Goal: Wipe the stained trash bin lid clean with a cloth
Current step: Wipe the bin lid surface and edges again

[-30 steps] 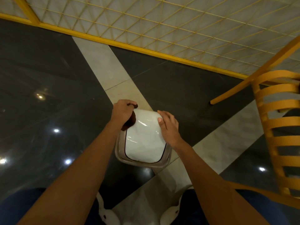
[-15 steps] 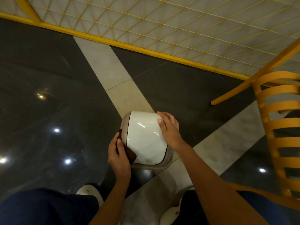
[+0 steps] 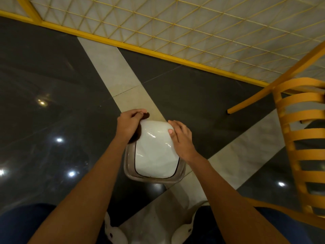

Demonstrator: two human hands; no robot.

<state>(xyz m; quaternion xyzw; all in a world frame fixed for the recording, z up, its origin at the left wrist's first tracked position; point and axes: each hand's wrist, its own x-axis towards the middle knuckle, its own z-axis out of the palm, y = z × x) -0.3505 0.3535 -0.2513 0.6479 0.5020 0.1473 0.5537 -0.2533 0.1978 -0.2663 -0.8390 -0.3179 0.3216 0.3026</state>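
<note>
A small trash bin stands on the floor between my feet, with a glossy white domed lid set in a grey-brown rim. My left hand is closed around a dark brown cloth at the lid's far left corner; only bits of the cloth show under the fingers. My right hand lies flat on the lid's right side, thumb on the white surface, fingers apart. No stain is visible on the exposed part of the lid.
A yellow slatted chair stands close on the right, one leg reaching toward the bin. A yellow-framed mesh panel runs along the far side. The floor is glossy dark tile with pale strips. My white shoes sit below.
My left hand with the cloth has slid from the lid's near left edge up to its far left corner. The right hand has stayed on the lid's right side.
</note>
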